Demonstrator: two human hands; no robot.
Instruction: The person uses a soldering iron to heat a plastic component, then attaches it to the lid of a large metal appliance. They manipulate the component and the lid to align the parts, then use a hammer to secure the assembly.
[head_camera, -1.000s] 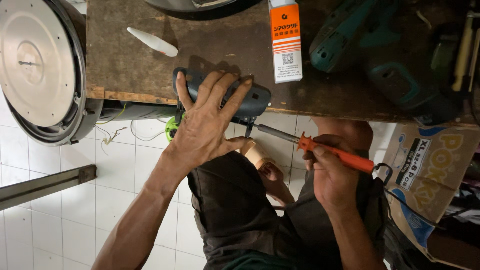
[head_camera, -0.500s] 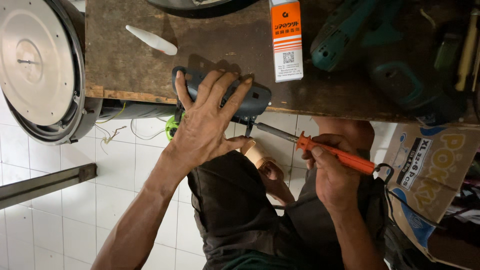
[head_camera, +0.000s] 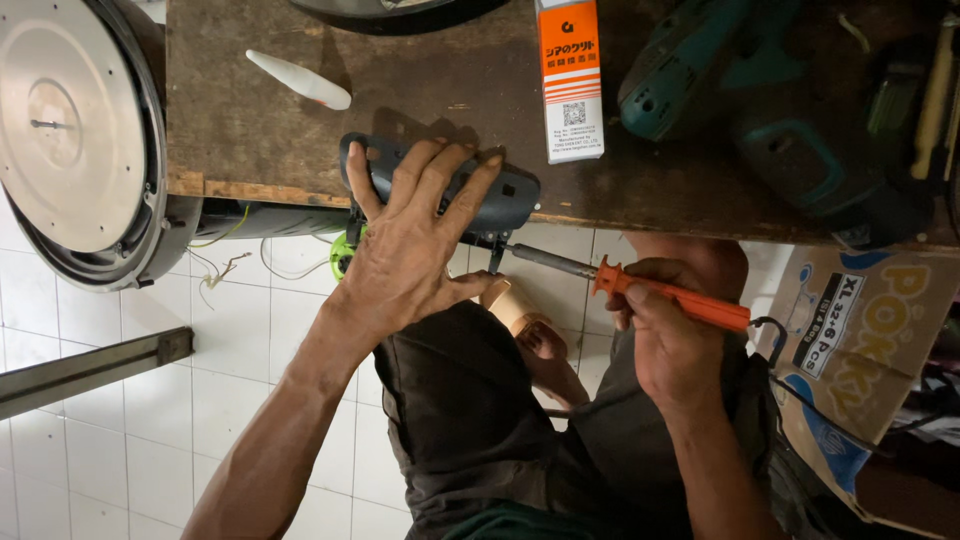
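I see my left hand (head_camera: 415, 250) spread flat, fingers splayed, pressing down on a dark grey plastic cover (head_camera: 500, 195) that lies at the near edge of the wooden bench (head_camera: 250, 120) and juts a little over it. My right hand (head_camera: 675, 345) is closed around the orange handle of a screwdriver (head_camera: 640, 290); its metal shaft runs from the handle toward the cover, and the tip meets the cover's underside just below the bench edge.

Taking the cover as my landmark: just beyond it, farther onto the bench, lies a tall narrow box (head_camera: 570, 75), orange along its upper part and white below, with a small square code printed on the white. To the left of the cover, on the bench top, lies a small white tapered piece (head_camera: 300, 80). To the right of the cover, past the box, a teal and black power drill (head_camera: 780, 130) rests on the bench. Well to the left, off the bench end, a round metal disc in a dark ring (head_camera: 75, 140) stands. To the lower right, beside my right wrist, leans a cardboard carton (head_camera: 870, 330) in brown and blue with a white label panel. Below the cover I see white floor tiles (head_camera: 120, 450) and my dark trousers (head_camera: 470, 420).
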